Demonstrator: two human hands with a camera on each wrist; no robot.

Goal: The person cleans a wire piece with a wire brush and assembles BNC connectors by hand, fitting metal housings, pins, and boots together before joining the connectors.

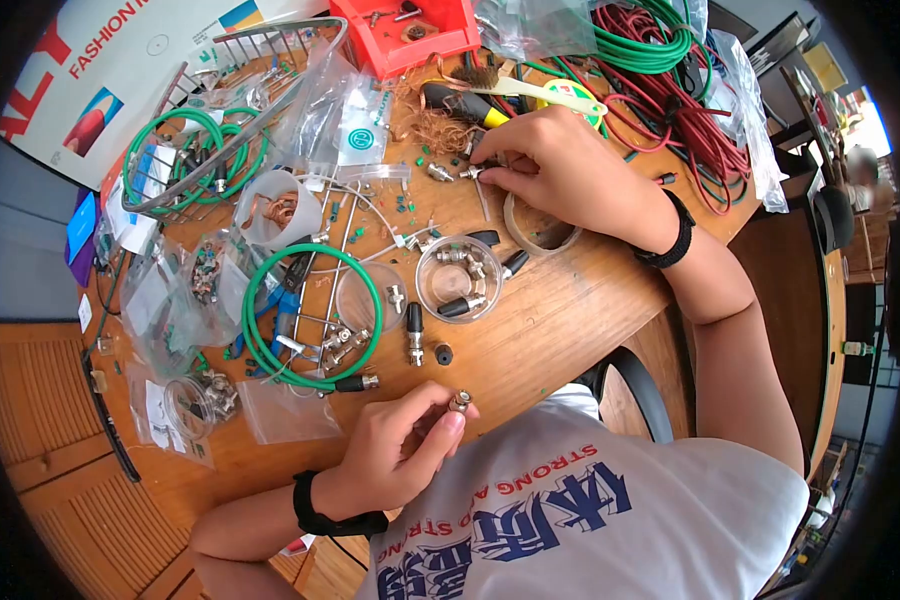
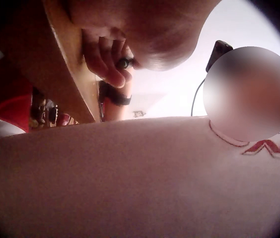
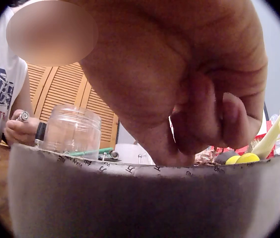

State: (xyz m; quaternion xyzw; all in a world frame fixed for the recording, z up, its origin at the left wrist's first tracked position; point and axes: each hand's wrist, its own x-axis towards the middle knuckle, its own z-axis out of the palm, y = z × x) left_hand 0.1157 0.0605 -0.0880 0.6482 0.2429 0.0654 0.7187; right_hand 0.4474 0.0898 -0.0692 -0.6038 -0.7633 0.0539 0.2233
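Near the table's front edge my left hand (image 1: 395,445) pinches a small metal BNC connector (image 1: 460,401) between thumb and fingers; the right wrist view also shows this connector (image 3: 24,116). My right hand (image 1: 580,175) reaches to the back, thumb and forefinger closed at a metal connector piece (image 1: 472,173). Just left of those fingertips lies another BNC connector (image 1: 440,173). A tape roll (image 1: 515,228) sits under the right hand. Between the hands stands a clear round tub (image 1: 420,290) with several connectors in it. Beside it lie a black-sleeved connector (image 1: 415,335) and a black cap (image 1: 444,354).
A green cable loop (image 1: 247,318) lies left of the tub. Behind are a wire basket (image 1: 170,95), a red bin (image 1: 410,55), a brush (image 1: 550,90), a black-and-yellow handle (image 1: 460,103) and coiled red cables (image 1: 670,130). Plastic bags and copper scraps spread across the left.
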